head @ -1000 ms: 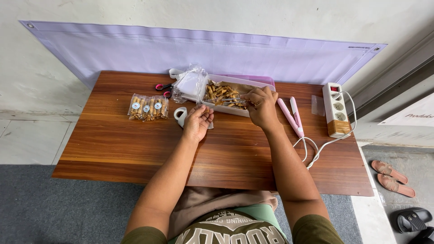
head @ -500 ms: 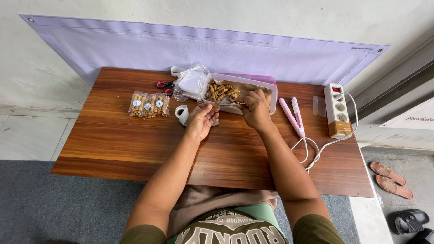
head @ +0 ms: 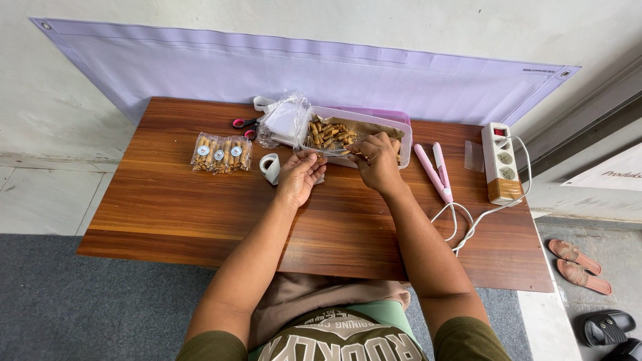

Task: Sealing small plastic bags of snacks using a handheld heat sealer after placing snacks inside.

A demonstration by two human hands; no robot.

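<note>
On the brown wooden desk [head: 167,214], a clear plastic tub of fried snack sticks [head: 391,124] sits at the back, centre. Left of it lie crumpled clear plastic bags [head: 284,120], then red-handled scissors [head: 242,124]. Before those lie sealed snack packets [head: 221,153] and a tape roll [head: 270,167]. Right of the tub lie a pink hair straightener [head: 435,170] and a white power strip [head: 501,164].

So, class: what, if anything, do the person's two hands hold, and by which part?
Both the left hand and the right hand pinch something small and clear, seemingly a plastic bag, between them beside the clear plastic snack tub; which part cannot be told.
</note>
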